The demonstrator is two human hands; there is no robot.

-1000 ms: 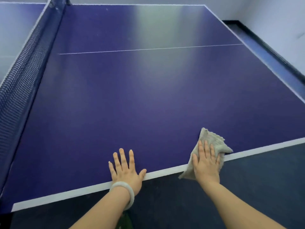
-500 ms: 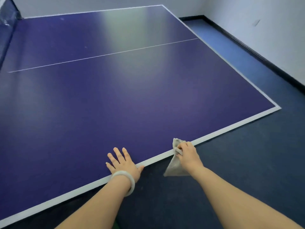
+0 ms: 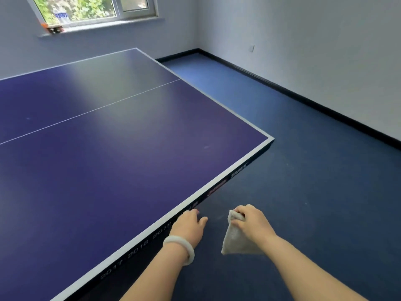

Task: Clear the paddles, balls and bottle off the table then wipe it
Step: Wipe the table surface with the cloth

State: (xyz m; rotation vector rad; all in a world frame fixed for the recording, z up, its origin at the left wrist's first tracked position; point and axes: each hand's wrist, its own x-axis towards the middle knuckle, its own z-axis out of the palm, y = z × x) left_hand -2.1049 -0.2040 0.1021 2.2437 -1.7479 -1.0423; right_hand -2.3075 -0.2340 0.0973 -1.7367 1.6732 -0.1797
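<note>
The table (image 3: pixel 112 161) was a deep blue-purple ping-pong top w/ a white border strip along its edges and a thin white centre line running across it; the surface looked bare and smooth, w/ a pale glare patch toward the far end and a couple of faint smudges near the near-right part. Its dark side rail carried printed text (years such as 2017, 2018 readable, plus a red logo further along, too blurred to read). The right hand (image 3: pixel 251 222) was off the table, above the dark blue floor (image 3: pixel 325 192), fingers clenched round the top of a cloth (image 3: pixel 235 237), a light grey-beige rag hanging down from the fist in a rough triangle, not touching the table. The left hand (image 3: pixel 188 225) sat just beside the near table edge, fingers loosely curled and holding nothing, fingertips at or against the side rail (contact hard to tell). A white bangle (image 3: pixel 181 248) circled the left wrist. At the far wall a window (image 3: pixel 95 8) showed green foliage outside, w/ small orange and dark items (image 3: pixel 53 28) on the sill, too small to identify
</note>
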